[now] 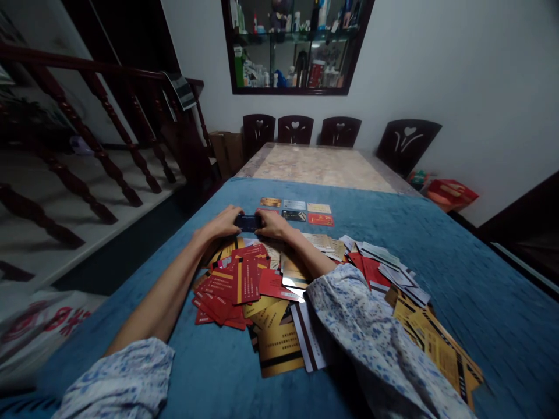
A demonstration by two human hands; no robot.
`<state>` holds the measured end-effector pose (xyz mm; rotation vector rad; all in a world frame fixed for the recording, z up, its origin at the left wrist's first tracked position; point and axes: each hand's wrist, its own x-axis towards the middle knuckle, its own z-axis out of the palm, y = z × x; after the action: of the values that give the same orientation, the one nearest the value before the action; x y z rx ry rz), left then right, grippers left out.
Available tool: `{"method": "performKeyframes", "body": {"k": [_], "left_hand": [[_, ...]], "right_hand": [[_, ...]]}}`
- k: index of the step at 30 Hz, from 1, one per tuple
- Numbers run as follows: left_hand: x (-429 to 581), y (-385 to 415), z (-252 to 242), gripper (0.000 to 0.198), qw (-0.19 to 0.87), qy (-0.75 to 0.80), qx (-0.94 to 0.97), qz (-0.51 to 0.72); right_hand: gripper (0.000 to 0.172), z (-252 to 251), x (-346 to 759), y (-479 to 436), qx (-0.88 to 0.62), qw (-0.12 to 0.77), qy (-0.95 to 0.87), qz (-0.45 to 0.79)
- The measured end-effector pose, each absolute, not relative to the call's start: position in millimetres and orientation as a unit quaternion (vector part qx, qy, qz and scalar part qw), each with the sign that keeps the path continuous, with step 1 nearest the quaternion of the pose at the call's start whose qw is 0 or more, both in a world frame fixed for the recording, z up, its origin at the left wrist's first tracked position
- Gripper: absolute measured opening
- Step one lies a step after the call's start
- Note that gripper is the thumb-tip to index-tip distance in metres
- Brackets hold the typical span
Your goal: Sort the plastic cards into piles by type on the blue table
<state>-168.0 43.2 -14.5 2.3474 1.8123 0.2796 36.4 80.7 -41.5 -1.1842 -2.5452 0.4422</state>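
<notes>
Between both hands is a dark blue card (248, 223), gripped at its left end by my left hand (223, 221) and at its right end by my right hand (274, 224). Whether it is a single card or a stack, I cannot tell. Just beyond my right hand, several cards lie in two rows, among them a black card (299, 216), a red card (321, 219) and a gold card (271, 202). Below my wrists spreads a loose heap of red cards (247, 280), gold cards (282, 348) and white striped cards (308, 337). My right forearm and sleeve hide part of it.
A blue cloth (196, 361) covers the near part of the table, and bare stone tabletop (318, 166) shows at the far end. More gold cards (437, 343) lie right of my sleeve. Dark chairs (296, 129) stand behind; a white plastic bag (35, 331) is at left.
</notes>
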Motion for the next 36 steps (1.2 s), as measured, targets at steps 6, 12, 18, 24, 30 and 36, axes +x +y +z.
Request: {"method": "performKeyframes", "body": {"k": [6,12,18,24,30,36], "left_hand": [[-165,47,-15,0.049,0.069,0.595,0.796,0.091],[-157,47,-19,0.048,0.082,0.596,0.791,0.109],[-149,45,-23,0.040,0.084,0.602,0.786,0.111],[-144,46,-25,0.036,0.080,0.594,0.792,0.110],[-141,45,-26,0.034,0.074,0.589,0.799,0.099],[-140,46,-29,0.034,0.076,0.580,0.803,0.112]], "right_hand": [[0.052,-25,41,77,-0.433,0.094,-0.887,0.133],[0.043,-23,51,74,-0.449,0.076,-0.882,0.116],[0.041,-29,57,76,-0.464,0.090,-0.871,0.130],[0.041,-34,63,78,-0.475,0.100,-0.861,0.152],[0.041,-34,66,76,-0.481,0.093,-0.860,0.144],[0.041,-37,65,74,-0.498,0.092,-0.852,0.133]]}}
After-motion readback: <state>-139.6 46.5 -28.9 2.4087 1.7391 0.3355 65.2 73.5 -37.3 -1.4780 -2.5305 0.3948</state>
